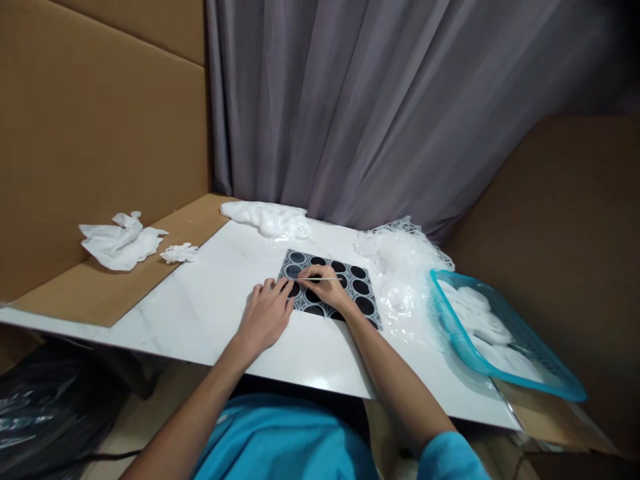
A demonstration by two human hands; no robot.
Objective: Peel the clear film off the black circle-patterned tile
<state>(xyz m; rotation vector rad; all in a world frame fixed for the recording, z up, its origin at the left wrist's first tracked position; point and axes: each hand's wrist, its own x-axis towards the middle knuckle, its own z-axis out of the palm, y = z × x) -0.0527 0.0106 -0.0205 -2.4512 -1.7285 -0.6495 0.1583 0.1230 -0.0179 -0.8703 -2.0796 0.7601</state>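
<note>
A dark sheet (315, 309) with rows of black circles ringed in pale grey lies on the white table. My right hand (326, 287) is over its middle, fingers pinched on a thin pale stick (330, 279), too small for me to tell its kind. The stick's left end is by a greyer circle in the left column. My left hand (269, 312) rests palm down at the sheet's left edge, fingers a little apart, fingertips touching or close to the sheet. Nothing shows in its grasp.
Right of the sheet lies a heap of clear plastic film (403, 280). Beyond it, a blue basket (453, 340) holds white pieces. A white plastic bundle (270, 219) lies at the back. Crumpled tissues (123, 243) sit on cardboard (165, 263) at left. A grey curtain (320, 100) hangs behind.
</note>
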